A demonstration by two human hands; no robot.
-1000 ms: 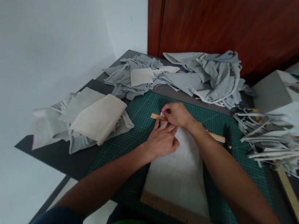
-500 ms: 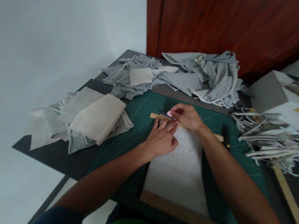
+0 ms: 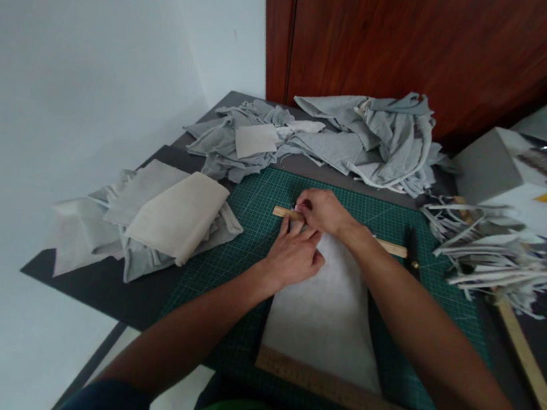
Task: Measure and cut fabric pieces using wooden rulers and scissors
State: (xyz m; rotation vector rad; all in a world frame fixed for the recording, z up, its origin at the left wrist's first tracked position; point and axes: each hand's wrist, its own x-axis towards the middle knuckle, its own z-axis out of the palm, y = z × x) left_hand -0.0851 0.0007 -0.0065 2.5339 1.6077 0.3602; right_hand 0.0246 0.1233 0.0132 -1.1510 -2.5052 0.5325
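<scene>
Pressing flat on the far end of a pale fabric piece (image 3: 326, 319), the left hand (image 3: 294, 256) lies with its fingers (image 3: 300, 230) extended and held close together, their tips touching a small wooden ruler (image 3: 391, 248) that lies across the cloth's far edge. The right hand (image 3: 322, 210) sits just beyond it on the same ruler, fingers curled and pinched on something small and pinkish; it is mostly hidden, perhaps a marking chalk. Fabric and ruler rest on a green cutting mat (image 3: 252, 215) in the middle of the dark worktop (image 3: 106, 284). A longer wooden ruler (image 3: 353, 398) lies over the cloth's near edge, toward the worktop's near edge. Black scissors (image 3: 413, 248) lie on the mat just right of the small ruler's end. Folded cream cloths (image 3: 171, 215) are stacked at the left edge, crumpled grey garments (image 3: 373, 137) are heaped along the far edge, and cut strips (image 3: 493, 257) pile near the right edge.
</scene>
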